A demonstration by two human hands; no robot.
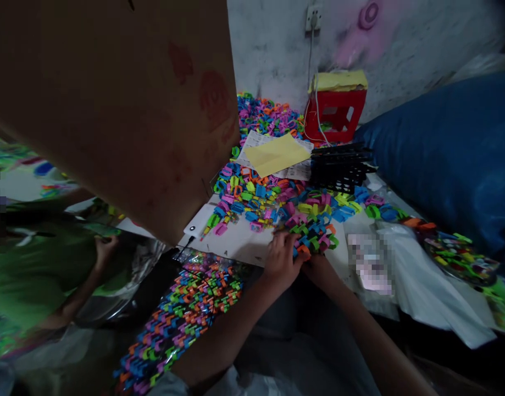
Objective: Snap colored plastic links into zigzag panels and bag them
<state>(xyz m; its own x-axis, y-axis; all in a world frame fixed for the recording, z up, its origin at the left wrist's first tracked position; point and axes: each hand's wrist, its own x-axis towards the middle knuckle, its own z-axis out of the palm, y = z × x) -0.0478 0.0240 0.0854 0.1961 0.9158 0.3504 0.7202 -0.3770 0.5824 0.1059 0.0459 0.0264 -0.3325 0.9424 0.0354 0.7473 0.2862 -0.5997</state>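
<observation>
1. While the left arm (229, 324) slants up from 7 o'clock, the left hand (280, 256) rests with its back showing.
2. Its fingers are bent about halfway in and touch the left edge of a bunch of bright plastic pieces (315, 234). I can't tell if it grips them.
3. The right arm (367, 319) slants in from 5 o'clock. The right hand (320, 271) is low at the bunch's near edge. Its fingertips are hidden, so I can't tell how open it is or what it holds.
4. The bunch is just past both hands, at 12 o'clock, by the near edge of the white table (238, 241).
5. A big loose heap (246, 187) spreads from 11 to 12 o'clock, with yellow paper (277, 154) on top.
6. Black racks (340, 168) lie at 1 o'clock, and a big blue bag (442, 148) at 2.
</observation>
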